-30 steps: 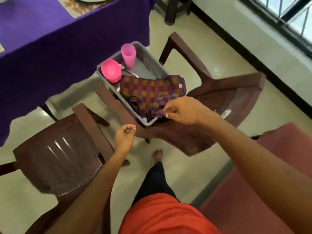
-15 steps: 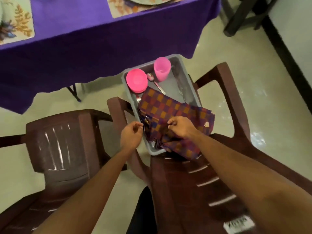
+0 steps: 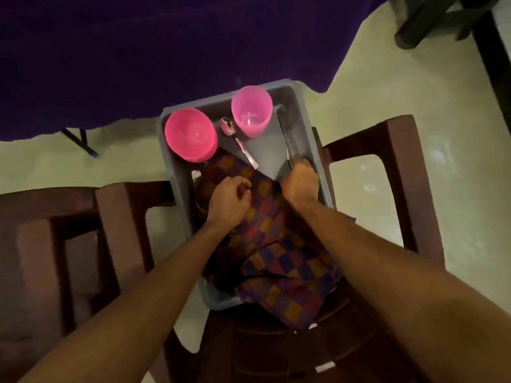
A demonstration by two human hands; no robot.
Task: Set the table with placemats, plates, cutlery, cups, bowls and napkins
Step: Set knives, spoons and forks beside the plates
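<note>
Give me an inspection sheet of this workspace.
Surface: brown chair carries the grey tub.
Job's things: in the tub, pink bowl, pink cup, spoon, second utensil by its right wall, checked napkins.
Clutter: nothing seen.
Hands: left hand curled over the napkins; right hand at the utensil's near end; grips unclear.
Cables: nothing seen.
Surroundings: purple tablecloth, second chair, pale floor.

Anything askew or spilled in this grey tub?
The checked cloth lies bunched, hanging over the near rim of the grey tub onto the chair. Pink cup and pink bowl stand upright; nothing looks spilled.
</note>
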